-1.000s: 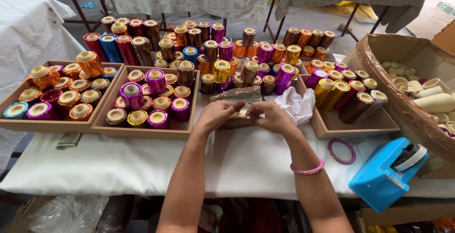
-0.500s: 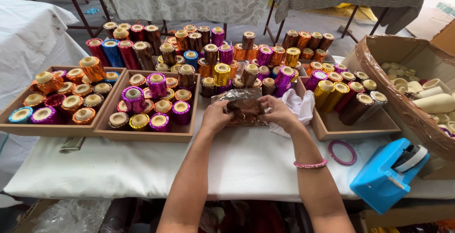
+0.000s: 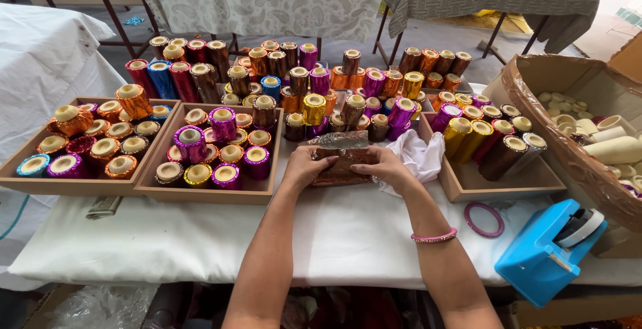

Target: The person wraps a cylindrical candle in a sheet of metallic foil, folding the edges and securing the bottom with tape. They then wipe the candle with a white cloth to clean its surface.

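Both hands, left (image 3: 306, 166) and right (image 3: 386, 167), grip clamped on a clear packet of brown foil (image 3: 342, 162), pinned flat to the white table (image 3: 348, 235) between the spool trays (image 3: 200, 192) for steady handling

Both forearms reach forward and converge. The left hand (image 3: 306, 166) and right hand (image 3: 388, 168) sit close together, palms down, fingers curled inward in a grip, thumbs toward each other.
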